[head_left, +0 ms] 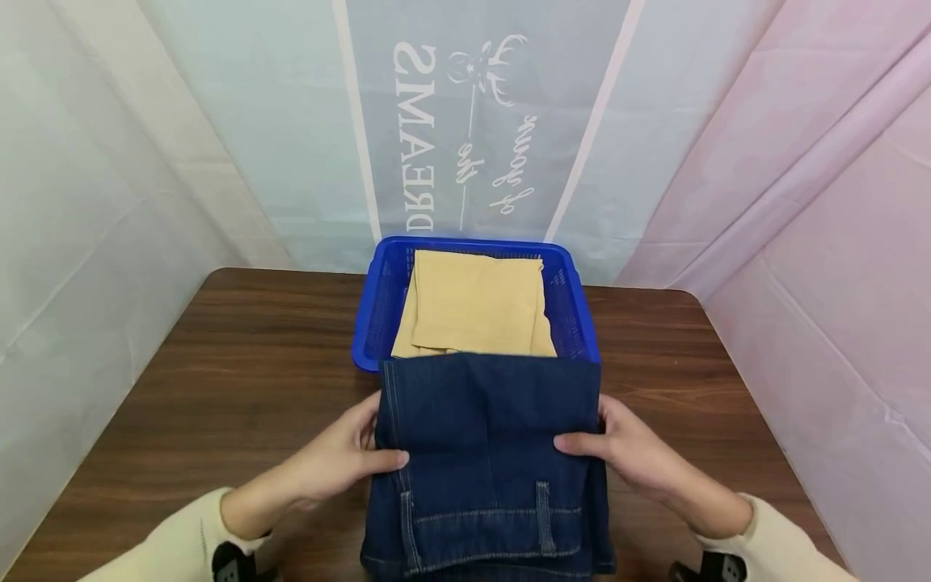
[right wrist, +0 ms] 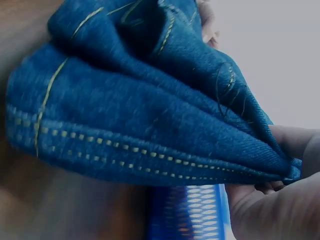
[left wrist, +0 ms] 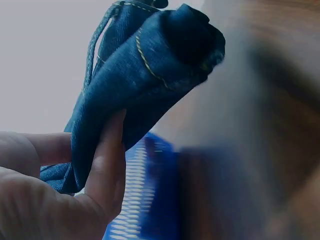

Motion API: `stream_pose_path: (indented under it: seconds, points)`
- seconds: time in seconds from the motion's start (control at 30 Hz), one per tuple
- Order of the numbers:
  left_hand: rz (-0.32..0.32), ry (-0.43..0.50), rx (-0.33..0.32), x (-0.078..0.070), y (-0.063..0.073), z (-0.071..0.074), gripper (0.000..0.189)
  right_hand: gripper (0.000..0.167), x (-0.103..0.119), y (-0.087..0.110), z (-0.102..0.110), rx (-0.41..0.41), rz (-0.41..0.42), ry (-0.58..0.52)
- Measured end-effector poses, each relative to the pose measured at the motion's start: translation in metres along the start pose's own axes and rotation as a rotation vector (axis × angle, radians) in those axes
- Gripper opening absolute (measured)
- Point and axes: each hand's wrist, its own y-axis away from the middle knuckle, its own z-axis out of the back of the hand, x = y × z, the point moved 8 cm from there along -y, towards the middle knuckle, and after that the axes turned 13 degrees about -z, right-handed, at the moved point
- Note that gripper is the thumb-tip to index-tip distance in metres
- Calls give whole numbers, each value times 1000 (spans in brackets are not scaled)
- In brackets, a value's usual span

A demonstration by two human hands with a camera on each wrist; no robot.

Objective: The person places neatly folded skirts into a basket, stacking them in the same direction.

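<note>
A folded pair of dark blue jeans (head_left: 487, 453) hangs between both hands, its waistband and belt loops toward the person. My left hand (head_left: 338, 453) grips the left edge, thumb on top and fingers behind. On the opposite edge my right hand (head_left: 633, 444) pinches the denim the same way. Both wrist views show the bunched jeans (left wrist: 135, 75) between thumb and fingers, with yellow stitching along the layers. Just beyond the jeans stands a blue plastic basket (head_left: 367, 315) with a folded yellow cloth (head_left: 476, 303) in it. The jeans overlap the basket's near rim in the head view.
The brown wooden table (head_left: 240, 388) carries the basket near its far edge. Printed fabric curtains (head_left: 291, 121) with lettering and a deer head hang behind the table and along both sides.
</note>
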Motion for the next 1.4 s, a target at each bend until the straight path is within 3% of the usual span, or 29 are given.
stream_pose_path:
  seconds: [0.13,0.33,0.5,0.7,0.93,1.07,1.17,1.27,1.4]
  points:
    - [-38,-73,-6,-34,-18,9,81,60,37,1,11,-44,58,10]
    - [-32,-148,-112,-78,-70,41,76,51,100,-11,37,-151,152,44]
    - [30,-239,-181,-92,-115,69,72,49,136,-38,61,-231,142,89]
    - [119,-343,-253,-77,-157,96,77,54,144,-87,89,-375,63,165]
    - [212,-627,-278,-44,-177,120,82,66,120,-135,106,-449,-81,230]
    - [311,-795,-240,-23,-180,123,88,69,98,-148,108,-473,-162,286]
    - [354,-884,-189,-14,-183,120,93,79,92,-152,105,-453,-158,353]
    - [369,-949,-113,-11,-188,116,91,91,92,-154,99,-401,-147,453]
    - [409,-1000,10,-8,-190,110,86,92,87,-157,93,-331,-201,589]
